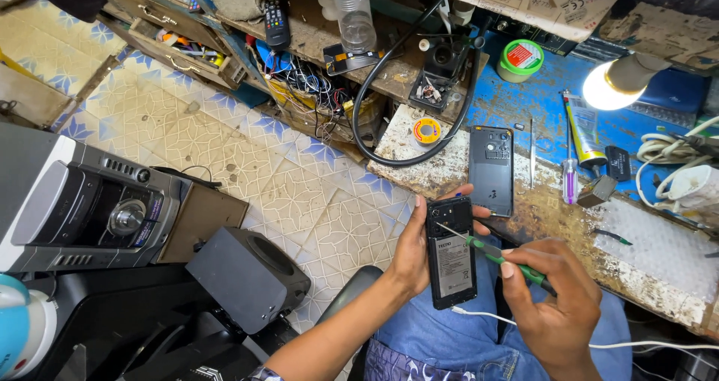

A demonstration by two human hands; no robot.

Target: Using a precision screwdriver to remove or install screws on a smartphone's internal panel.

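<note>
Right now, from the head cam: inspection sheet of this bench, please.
Surface: worn blue workbench, paint chipped and edge crumbling.
Job's things: opened phone with back off, battery showing; green screwdriver with its tip on the phone's upper part.
Clutter: phone back cover, solder reel, green tub, glue tube, small screwdriver, bubble wrap.
Grippers: left hand holds the phone; right hand holds the screwdriver.
Cables: black cable looping over the bench edge; white cable across the lap.
Surroundings: lit lamp, stereo, speaker, tiled floor.
</note>
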